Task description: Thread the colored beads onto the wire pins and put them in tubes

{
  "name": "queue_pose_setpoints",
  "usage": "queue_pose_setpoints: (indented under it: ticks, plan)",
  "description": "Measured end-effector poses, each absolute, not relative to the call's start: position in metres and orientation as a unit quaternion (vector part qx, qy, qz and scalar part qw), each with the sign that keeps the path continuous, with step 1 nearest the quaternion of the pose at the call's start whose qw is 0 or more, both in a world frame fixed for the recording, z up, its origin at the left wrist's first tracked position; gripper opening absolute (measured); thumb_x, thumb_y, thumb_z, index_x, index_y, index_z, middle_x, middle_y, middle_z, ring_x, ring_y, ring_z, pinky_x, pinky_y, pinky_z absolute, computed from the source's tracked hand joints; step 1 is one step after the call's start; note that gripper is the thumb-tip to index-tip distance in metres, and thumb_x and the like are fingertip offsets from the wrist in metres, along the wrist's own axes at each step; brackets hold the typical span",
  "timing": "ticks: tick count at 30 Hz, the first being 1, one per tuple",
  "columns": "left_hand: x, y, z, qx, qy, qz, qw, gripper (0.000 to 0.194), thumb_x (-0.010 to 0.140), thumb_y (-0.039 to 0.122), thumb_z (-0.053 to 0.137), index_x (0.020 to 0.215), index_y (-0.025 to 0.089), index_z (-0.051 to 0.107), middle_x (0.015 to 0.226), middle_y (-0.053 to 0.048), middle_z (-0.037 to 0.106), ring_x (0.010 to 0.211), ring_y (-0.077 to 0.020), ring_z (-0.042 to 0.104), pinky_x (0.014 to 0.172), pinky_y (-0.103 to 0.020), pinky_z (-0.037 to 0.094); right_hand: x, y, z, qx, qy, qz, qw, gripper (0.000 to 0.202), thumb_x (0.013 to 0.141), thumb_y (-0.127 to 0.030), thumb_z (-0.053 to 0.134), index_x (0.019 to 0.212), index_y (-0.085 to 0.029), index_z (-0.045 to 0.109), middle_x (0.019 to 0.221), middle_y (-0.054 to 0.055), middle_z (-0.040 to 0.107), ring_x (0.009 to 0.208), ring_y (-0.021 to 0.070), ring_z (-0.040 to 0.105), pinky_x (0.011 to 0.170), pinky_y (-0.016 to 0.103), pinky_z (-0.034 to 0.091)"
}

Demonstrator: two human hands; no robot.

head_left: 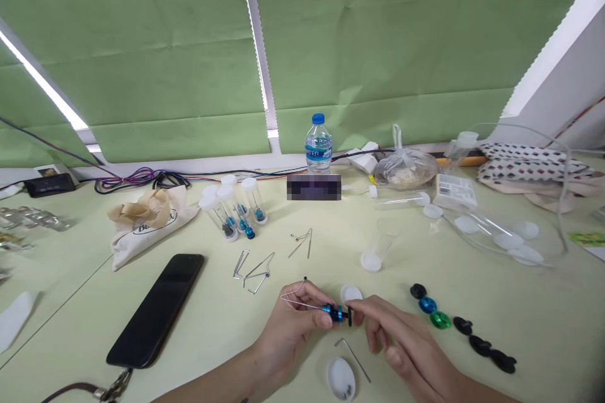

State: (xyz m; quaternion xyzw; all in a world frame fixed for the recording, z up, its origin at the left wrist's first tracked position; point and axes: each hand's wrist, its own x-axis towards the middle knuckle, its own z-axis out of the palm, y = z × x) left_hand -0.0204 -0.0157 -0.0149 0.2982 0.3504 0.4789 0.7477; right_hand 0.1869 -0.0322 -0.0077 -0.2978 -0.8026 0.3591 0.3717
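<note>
My left hand (pixel 302 315) is closed around a small blue metal cylinder (pixel 334 313), pinched between thumb and fingers; a thin bent wire runs back from it over the hand. At its right end sits a black disc (pixel 350 317). My right hand (pixel 401 340) reaches in from the right, its index fingertip touching the disc's edge, its thumb apart and the other fingers loosely bent. Below them lie an L-shaped hex key (pixel 354 360) and a white cap (pixel 336 379) with small metal bits inside. Behind the fingertips is another white cap (pixel 351 293).
Black, blue and green discs (pixel 440 320) lie at right. Several hex keys (pixel 255 276) and capped clear tubes (pixel 249 192) are left of centre, near a phone (pixel 155 312) and cloth pouch (pixel 155 220). A water bottle (pixel 318 146) and clear tube (pixel 378 249) stand farther back.
</note>
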Motion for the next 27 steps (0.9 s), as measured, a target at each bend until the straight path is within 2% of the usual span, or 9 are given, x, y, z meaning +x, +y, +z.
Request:
queue_pose_setpoints:
  ticks: [10,27]
  plan:
    - [-0.0212,-0.0167,-0.0157,0.299,0.347,0.478,0.750,0.021,0.055,0.009,0.084,0.069,0.013,0.069,0.069,-0.005,0.072,0.065,-0.0153,0.064,0.068,-0.028,0.047,0.1873,-0.0324,-0.0069,-0.295,-0.804,0.360,0.369,0.045,0.099,-0.050,0.024,0.138,-0.032,0.036,0.095,0.006,0.055,0.069,0.0165,0.054,0.063,0.031,0.048]
    - [-0.0215,-0.0166,-0.0176,0.300,0.351,0.478,0.747,0.021,0.055,0.010,0.084,0.069,0.013,0.069,0.068,-0.004,0.072,0.064,-0.0145,0.063,0.066,-0.027,0.047,0.1871,-0.0336,-0.0078,-0.298,-0.798,0.359,0.382,0.045,0.099,-0.049,0.026,0.136,-0.028,0.042,0.093,0.007,0.057,0.068,0.0172,0.055,0.062,0.031,0.049]
